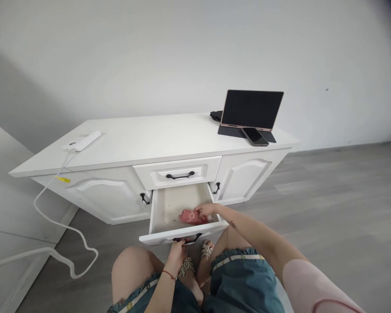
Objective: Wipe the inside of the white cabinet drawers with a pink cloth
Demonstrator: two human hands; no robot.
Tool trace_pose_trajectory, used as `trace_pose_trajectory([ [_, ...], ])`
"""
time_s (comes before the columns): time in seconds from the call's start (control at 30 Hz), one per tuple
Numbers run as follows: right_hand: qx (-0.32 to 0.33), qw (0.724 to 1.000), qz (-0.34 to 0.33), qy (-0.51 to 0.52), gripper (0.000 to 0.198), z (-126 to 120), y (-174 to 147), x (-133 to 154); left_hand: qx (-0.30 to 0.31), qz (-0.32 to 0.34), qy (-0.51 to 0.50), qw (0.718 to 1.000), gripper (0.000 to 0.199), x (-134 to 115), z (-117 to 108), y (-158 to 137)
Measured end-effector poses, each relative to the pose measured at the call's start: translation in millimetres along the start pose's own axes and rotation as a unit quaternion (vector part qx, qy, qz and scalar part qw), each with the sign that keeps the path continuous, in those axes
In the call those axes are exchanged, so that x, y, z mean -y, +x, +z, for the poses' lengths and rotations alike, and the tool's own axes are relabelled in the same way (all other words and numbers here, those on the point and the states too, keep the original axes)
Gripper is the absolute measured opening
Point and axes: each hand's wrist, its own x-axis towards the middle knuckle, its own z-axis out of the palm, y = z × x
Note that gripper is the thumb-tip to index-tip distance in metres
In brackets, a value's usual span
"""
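The lower drawer [159, 208] of a white cabinet is pulled out in front of my knees. Inside it, towards the front right, lies a red-pink bundle [189, 216] with a pale pattern; whether it is cloth or a soft packet is unclear. My right hand [206, 210] reaches in from the right, its fingers closed on the bundle's upper right part. Below the drawer front, my left hand [176, 254] has its fingers curled at the left end of the black drawer handle [195, 238]. Part of that handle is hidden by the fingers.
On the cabinet top [150, 134] stand a dark-screened tablet [252, 108], a phone [255, 136] and a black item [216, 115]. A white power strip [86, 141] lies at left, its cable [65, 226] hanging to the floor. The upper drawer [156, 176] is closed.
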Motion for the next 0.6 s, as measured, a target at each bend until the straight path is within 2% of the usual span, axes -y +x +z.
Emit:
trace_pose_trajectory([
  [0.1,-0.024,0.997,-0.077,0.022,0.027,-16,-33,12,0.003,-0.002,-0.012,1.0,0.02,-1,-2,-1],
  [0.2,-0.133,0.973,-0.185,0.022,0.027,-17,-79,19,0.01,-0.002,-0.026,1.0,0.02,0,-3,-4],
  [0.27,-0.205,0.955,-0.216,-0.011,0.03,-6,-110,18,0.016,0.003,-0.04,0.999,0.02,2,-4,-8],
  [0.33,-0.239,0.946,-0.208,-0.075,0.035,12,-134,9,0.018,0.011,-0.056,0.998,0.018,5,-4,-11],
  [0.43,-0.244,0.939,-0.172,-0.169,0.034,42,-151,-12,0.013,0.023,-0.081,0.996,0.016,11,-3,-15],
  [0.6,-0.272,0.924,-0.118,-0.241,0.03,77,-133,-32,0.008,0.046,-0.13,0.99,0.02,21,0,-18],
])
